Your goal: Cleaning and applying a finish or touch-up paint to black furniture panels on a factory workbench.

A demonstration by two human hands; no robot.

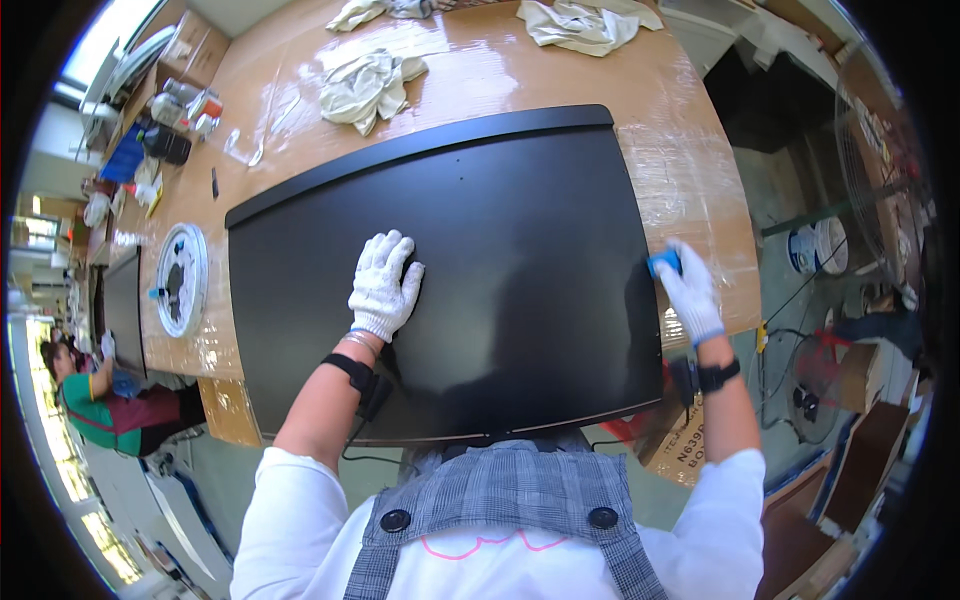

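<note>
A large black panel [480, 270] with a raised lip along its far edge lies in front of me on the table. My left hand [384, 285], in a white knit glove, rests on the panel left of its middle, palm down with the fingers stretched out. At the panel's right edge, my right hand [690, 290], gloved the same way, grips a small blue block [664, 263]. The block touches or nearly touches that edge. Part of it is hidden by the fingers.
The table [480, 70] is covered in brown board and clear film. Crumpled cloths [368, 90] lie beyond the panel. A white round tray [181, 280] sits to the left, with bottles [168, 143] farther back. Another person [115, 400] works at far left. A fan [808, 395] stands at right.
</note>
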